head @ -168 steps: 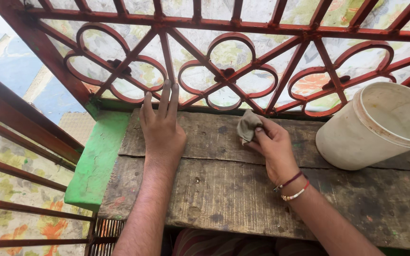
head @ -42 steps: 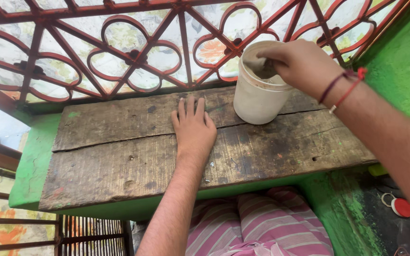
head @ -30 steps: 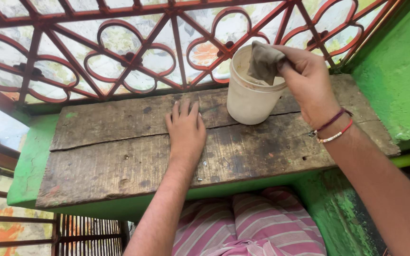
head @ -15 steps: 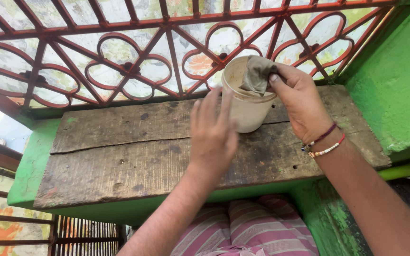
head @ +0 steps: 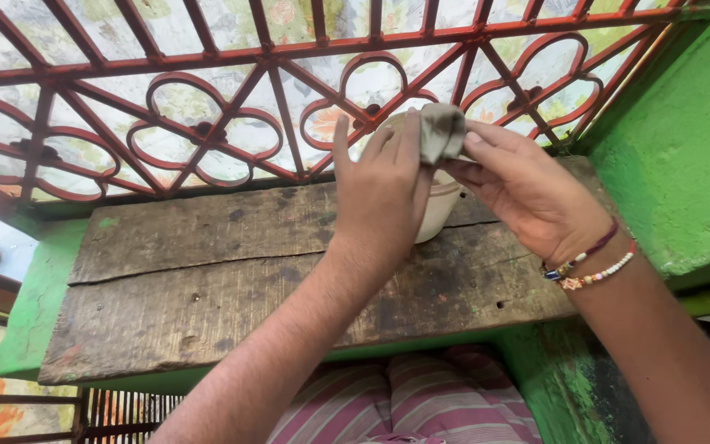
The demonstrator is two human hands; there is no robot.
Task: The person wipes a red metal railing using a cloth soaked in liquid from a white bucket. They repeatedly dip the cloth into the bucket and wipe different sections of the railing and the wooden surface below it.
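Cloth: grey rag (head: pixel 441 131) bunched directly above white bucket (head: pixel 437 215), between both hands.
Right hand (head: pixel 527 193): fingers pinched on rag.
Left hand (head: pixel 380 193): fingers loosely spread, touching rag's near edge.

One head camera looks steeply down, close over the wooden ledge (head: pixel 207 271), toward the window grille (head: pixel 207 90).

Both hands meet above a worn wooden plank shelf (head: pixel 207 271) set in a green-painted frame. The right hand (head: pixel 527 193) pinches a small grey-brown cloth (head: pixel 441 130) between thumb and fingers, and the left hand (head: pixel 380 189) reaches up so its fingertips touch the same cloth. Behind the hands, mostly hidden by them, a white plastic bucket (head: pixel 437 214) stands on the shelf. A red metal grille (head: pixel 207 123) of looping shapes closes the opening beyond. Pink striped fabric (head: pixel 404 403) shows below the shelf edge.
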